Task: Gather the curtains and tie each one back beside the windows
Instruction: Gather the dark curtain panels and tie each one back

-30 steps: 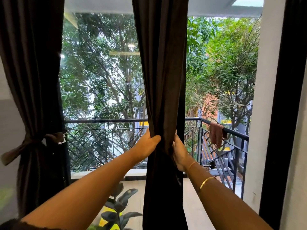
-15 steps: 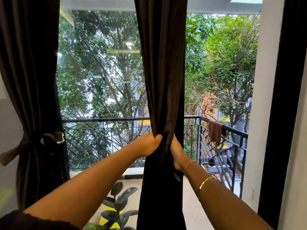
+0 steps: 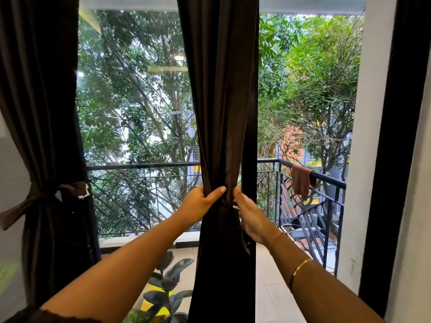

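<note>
Change over the last second: the two hands have drawn closer together and the fabric between them is pinched into a narrower neck. Camera has tipped slightly; the scene is otherwise as it was.

Meaning (judgement): gathering of the middle curtain (image 3: 221,101) is nearly finished and the tie comes next. No band is wrapped around it yet.

Left hand (image 3: 198,202): arm extended forward and up, fingers curled round the curtain's left edge out of sight, thumb laid across the front folds. It grips the fabric.

Right hand (image 3: 250,216): arm extended, wrist turned inward, thumb on the front, fingers wrapped behind the right edge. It also grips the fabric. A bangle (image 3: 300,266) sits on that forearm.

A narrow strip (image 3: 243,241) hangs just below the right hand along the curtain's edge. It may be the tie, but I cannot tell.

The middle curtain hangs straight between both hands, upright and bunched at grip height.

Well to the left of the left hand, the left curtain (image 3: 42,113) is already cinched by a knotted tieback (image 3: 35,201).

Beyond the hands is the balcony railing (image 3: 144,165).
</note>
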`<state>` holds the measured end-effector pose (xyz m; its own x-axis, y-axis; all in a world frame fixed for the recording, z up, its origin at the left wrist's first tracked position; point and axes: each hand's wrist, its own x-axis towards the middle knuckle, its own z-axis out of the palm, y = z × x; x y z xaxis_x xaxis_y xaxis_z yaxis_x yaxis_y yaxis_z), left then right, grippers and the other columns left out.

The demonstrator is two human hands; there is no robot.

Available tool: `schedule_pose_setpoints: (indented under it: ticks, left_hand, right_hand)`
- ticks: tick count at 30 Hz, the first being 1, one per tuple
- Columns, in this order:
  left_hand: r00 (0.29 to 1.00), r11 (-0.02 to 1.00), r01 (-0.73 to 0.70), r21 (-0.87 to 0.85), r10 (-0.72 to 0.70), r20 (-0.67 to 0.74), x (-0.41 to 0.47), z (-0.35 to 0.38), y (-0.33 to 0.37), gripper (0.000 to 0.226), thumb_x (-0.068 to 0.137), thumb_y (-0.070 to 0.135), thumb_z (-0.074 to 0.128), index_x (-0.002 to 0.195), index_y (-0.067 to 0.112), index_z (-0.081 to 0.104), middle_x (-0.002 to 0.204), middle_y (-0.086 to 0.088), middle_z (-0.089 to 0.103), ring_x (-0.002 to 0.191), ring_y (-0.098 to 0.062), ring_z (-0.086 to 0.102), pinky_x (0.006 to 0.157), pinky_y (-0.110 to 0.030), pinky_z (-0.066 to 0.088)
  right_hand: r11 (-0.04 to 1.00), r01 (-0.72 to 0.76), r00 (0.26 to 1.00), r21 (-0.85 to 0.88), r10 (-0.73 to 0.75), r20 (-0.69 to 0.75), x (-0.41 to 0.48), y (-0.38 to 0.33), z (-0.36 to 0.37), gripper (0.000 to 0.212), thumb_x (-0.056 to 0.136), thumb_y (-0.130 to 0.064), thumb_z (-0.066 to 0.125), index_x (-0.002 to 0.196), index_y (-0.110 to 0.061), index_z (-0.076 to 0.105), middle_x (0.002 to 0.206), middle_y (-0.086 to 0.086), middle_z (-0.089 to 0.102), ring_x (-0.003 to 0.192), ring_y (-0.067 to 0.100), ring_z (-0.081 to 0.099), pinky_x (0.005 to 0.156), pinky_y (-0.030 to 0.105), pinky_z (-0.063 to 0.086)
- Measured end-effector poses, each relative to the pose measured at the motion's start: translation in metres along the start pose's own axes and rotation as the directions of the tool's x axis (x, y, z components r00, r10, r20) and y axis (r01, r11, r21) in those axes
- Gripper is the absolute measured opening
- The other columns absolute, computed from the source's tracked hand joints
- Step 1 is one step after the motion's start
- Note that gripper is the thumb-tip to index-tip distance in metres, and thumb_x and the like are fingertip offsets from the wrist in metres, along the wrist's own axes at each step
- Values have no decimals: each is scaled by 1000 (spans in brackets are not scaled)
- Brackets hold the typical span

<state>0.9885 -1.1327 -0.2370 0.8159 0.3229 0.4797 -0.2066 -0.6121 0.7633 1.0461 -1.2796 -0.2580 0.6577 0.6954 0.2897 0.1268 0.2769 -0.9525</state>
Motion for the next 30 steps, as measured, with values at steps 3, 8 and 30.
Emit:
schedule_pose_setpoints:
  ticks: [3, 8, 30]
  left_hand:
    - [998, 995, 53, -88, -55, -15, -9, 1, -22, 34, 63, 64, 67, 81, 36, 63, 79, 15, 69, 69, 4, 65, 59, -14, 49]
    - [976, 900, 208, -383, -217, 19, -24, 10, -40, 79, 64, 68, 68, 100, 0, 51, 87, -20, 58, 77, -29, 58, 73, -50, 46]
    - [989, 991, 32, 130, -50, 137, -45, 3, -23, 26, 90, 26, 59, 111, 12, 59, 93, 1, 63, 85, -13, 61, 71, -18, 46]
  right_hand:
    - [987, 0, 1000, -162, 0, 2, -7, 3, -6, 30, 81, -19, 69, 110, -14, 61, 118, 20, 63, 105, 28, 64, 94, 39, 52]
    - [911, 61, 987, -408, -117, -112, -8, 2, -2, 27, 83, -13, 67, 107, -1, 65, 104, 21, 68, 99, 33, 65, 91, 43, 53]
    - [690, -80, 997, -719, 72, -42, 2, -3, 15, 33, 91, -7, 45, 123, -5, 54, 116, 19, 62, 106, 33, 59, 95, 47, 48]
